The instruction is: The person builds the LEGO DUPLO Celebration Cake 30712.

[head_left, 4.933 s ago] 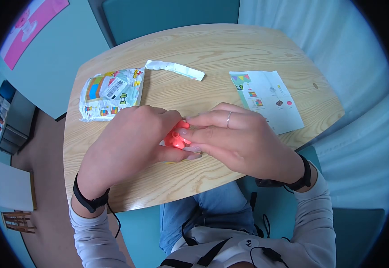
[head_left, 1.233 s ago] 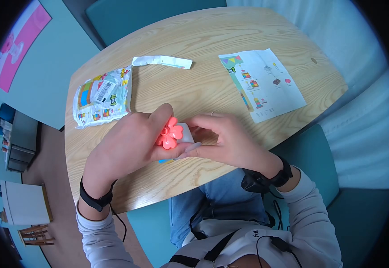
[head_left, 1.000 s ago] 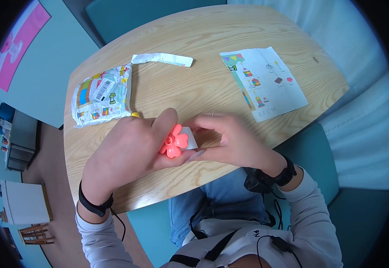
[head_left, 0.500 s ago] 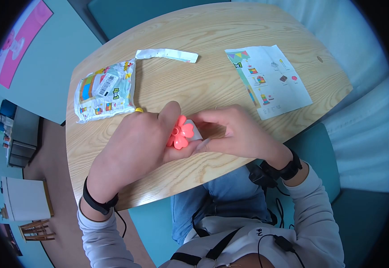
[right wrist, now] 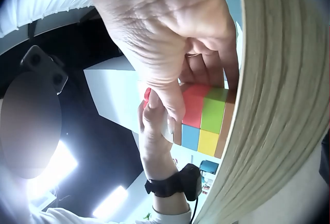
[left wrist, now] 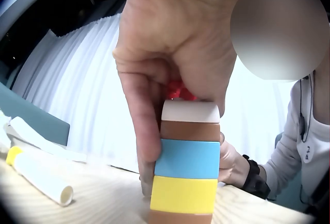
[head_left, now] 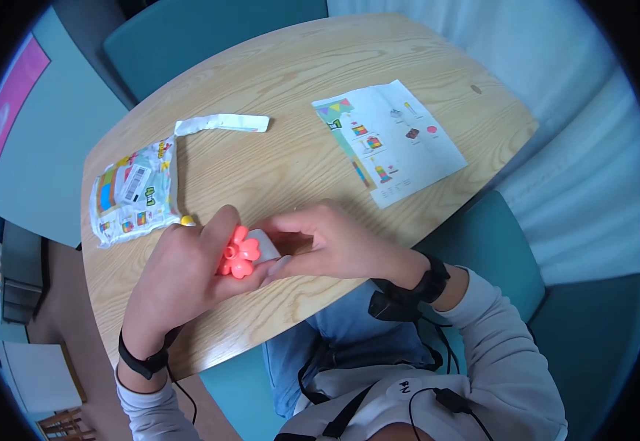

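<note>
A coral-red flower (head_left: 239,255) sits between the left hand's (head_left: 177,275) raised finger and thumb, over a white rounded block (head_left: 263,246). Beneath that white piece, the left wrist view has brown, blue (left wrist: 187,158), yellow (left wrist: 184,194) and brown layers standing upright on the table. The left hand (left wrist: 180,33) grips the stack's upper part, fingers reaching down one side. From the other side the right hand (head_left: 342,246) holds the stack, its thumb near the white top. Red (right wrist: 195,104) and green (right wrist: 214,112) blocks show beside the blue and yellow in the right wrist view.
A printed bag (head_left: 135,192) lies left, a torn strip (head_left: 224,123) touching its top. A pale tube with a yellow end (left wrist: 40,177) lies near the left hand. The picture sheet (head_left: 393,143) is farther back on the right of the wooden table (head_left: 261,176).
The right fingers, earlier over the flower, have moved to the stack's side, and the white block has come into sight. The head view has shifted; in the last half second the grips look unchanged.
</note>
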Demonstrator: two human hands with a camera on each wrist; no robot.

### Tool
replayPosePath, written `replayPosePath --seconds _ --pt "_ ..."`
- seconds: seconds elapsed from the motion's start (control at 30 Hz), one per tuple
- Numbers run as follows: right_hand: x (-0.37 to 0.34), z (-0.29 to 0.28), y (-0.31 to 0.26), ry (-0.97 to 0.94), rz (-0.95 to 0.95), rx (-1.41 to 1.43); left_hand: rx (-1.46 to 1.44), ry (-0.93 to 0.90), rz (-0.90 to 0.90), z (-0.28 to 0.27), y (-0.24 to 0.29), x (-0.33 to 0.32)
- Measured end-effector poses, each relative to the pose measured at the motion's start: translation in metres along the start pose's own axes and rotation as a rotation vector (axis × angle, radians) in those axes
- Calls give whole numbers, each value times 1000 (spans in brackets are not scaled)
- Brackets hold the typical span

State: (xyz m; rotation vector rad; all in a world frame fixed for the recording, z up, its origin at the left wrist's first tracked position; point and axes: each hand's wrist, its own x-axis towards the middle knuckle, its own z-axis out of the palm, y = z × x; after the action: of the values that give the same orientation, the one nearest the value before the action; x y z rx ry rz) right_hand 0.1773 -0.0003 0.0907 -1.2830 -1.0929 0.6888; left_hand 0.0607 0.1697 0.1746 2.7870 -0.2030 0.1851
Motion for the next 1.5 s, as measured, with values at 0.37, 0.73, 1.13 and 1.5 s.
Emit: replayPosePath --seconds 0.37,0.73,1.13,1.5 --pt "0 2 4 -29 -17 -66 -184 -88 -121 -16 -11 4" --pt "-3 4 0 13 -54 -76 50 -26 -140 8 -43 15" --pt "-6 4 -4 4 -65 -171 70 101 -158 -10 -34 12" --pt "-6 -1 4 21 -136 -362 215 -73 -12 3 16 -3"
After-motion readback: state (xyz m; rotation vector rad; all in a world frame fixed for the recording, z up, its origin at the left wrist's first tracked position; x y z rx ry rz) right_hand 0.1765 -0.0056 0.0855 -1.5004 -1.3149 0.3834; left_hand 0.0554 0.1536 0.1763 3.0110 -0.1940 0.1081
